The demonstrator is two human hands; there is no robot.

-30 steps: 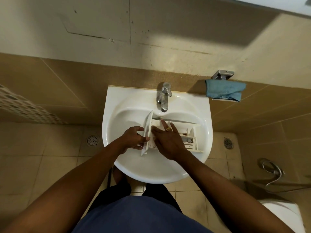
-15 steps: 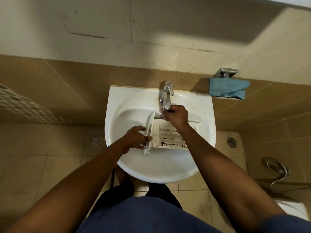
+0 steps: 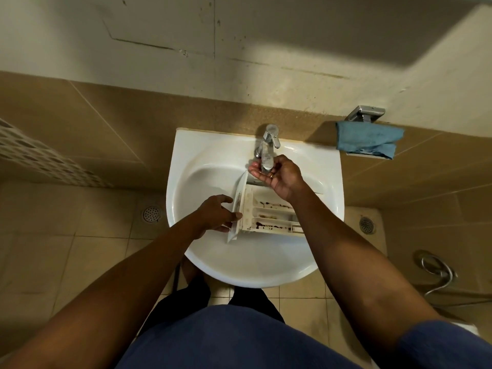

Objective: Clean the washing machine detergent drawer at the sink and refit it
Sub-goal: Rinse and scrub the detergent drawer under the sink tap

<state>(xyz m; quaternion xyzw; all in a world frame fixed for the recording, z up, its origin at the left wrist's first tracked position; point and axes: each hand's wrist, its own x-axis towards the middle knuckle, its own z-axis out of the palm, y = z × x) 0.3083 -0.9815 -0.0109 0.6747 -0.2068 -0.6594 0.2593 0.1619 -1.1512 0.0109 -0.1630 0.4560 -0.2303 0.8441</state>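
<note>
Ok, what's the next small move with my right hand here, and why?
Probably bring the cupped right hand down from the chrome tap spout and rub the compartments of the white plastic detergent drawer: dark residue streaks show there, and the left hand grips its front panel, steadying it in the white sink. I cannot tell whether water runs.

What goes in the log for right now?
left hand holds drawer | right hand cupped under tap | drawer in sink, dark stains inside
</note>
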